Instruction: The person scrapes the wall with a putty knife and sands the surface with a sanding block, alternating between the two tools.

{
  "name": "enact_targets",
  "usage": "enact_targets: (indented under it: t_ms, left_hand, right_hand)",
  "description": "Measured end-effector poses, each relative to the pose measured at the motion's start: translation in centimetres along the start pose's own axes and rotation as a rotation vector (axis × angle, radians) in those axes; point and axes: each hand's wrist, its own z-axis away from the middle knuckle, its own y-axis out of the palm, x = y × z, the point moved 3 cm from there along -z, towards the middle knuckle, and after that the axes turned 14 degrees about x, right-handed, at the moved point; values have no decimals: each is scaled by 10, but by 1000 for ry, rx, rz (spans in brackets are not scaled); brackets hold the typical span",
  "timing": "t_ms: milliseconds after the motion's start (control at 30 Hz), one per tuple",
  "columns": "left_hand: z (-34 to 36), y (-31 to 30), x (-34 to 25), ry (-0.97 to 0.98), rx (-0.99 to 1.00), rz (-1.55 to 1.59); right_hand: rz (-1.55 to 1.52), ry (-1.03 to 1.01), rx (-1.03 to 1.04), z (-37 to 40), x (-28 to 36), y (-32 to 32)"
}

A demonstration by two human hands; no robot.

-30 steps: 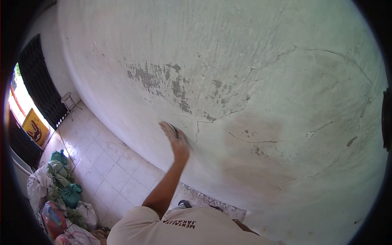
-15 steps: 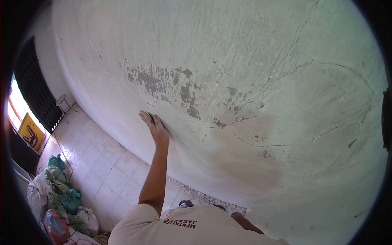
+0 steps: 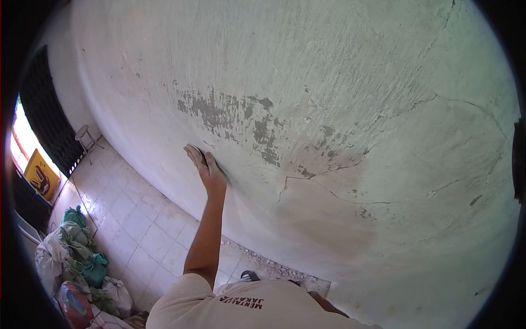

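My left hand (image 3: pixel 205 165) is pressed against the pale, worn wall (image 3: pixel 329 49), at the end of my stretched arm. Its fingers are closed on a flat dark pad (image 3: pixel 203 159), whose edge shows between thumb and fingers; its underside is hidden. To the right of the hand, grey patches (image 3: pixel 208 112) show where the wall's coating is gone, and thin cracks run across the surface. Of my right arm, only part of the forearm (image 3: pixel 329 305) appears beyond the shirt at the bottom; the right hand itself is hidden.
Tied sacks and bags (image 3: pixel 94 270) are heaped on the tiled floor (image 3: pixel 137 222) at lower left. A round stool (image 3: pixel 82 132) stands by a dark folding gate (image 3: pixel 49 109), near a yellow sign (image 3: pixel 41 175). Rubble (image 3: pixel 274 267) lies along the wall's base.
My left hand, with the pad, has shifted slightly up and left relative to the wall marks. The wall marks sit farther right and lower in view. The end of my right arm has dropped out of sight.
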Motion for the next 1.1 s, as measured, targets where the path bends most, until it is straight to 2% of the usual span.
enact_targets:
  t_ms: [100,167,233,333,467,600,667,767,867,933,1033,1100]
  left_hand:
    - [28,14,-3,-19,44,-17]
    - [71,34,-8,-27,154,-113]
    - [114,57,-13,57,249,-101]
    - [143,74,-30,128,313,-149]
    - [122,81,-21,67,165,-149]
    - [48,42,-8,-40,-33,-120]
    - [10,20,16,-60,-154,47]
    - [-20,-5,41,-110,-160,101]
    - [9,16,24,-101,-92,-7]
    - [57,47,-3,-79,14,-59]
    - [126,74,-29,111,275,-118]
    - [122,72,-20,104,255,-174]
  right_hand:
    - [-2,4,4,-3,-2,4]
    - [-5,7,7,-8,-4,4]
    - [-7,11,12,-14,-8,5]
    - [-6,25,28,-26,-17,5]
    - [-5,9,27,-27,-17,5]
    - [5,-58,23,-58,-37,4]
    - [12,-49,22,-49,-28,5]
    - [21,-44,13,-30,-15,7]
    - [32,-46,8,-14,-1,8]
    - [39,-51,7,-7,5,9]
    - [53,-64,-1,2,14,7]
    - [65,-82,-6,8,20,5]
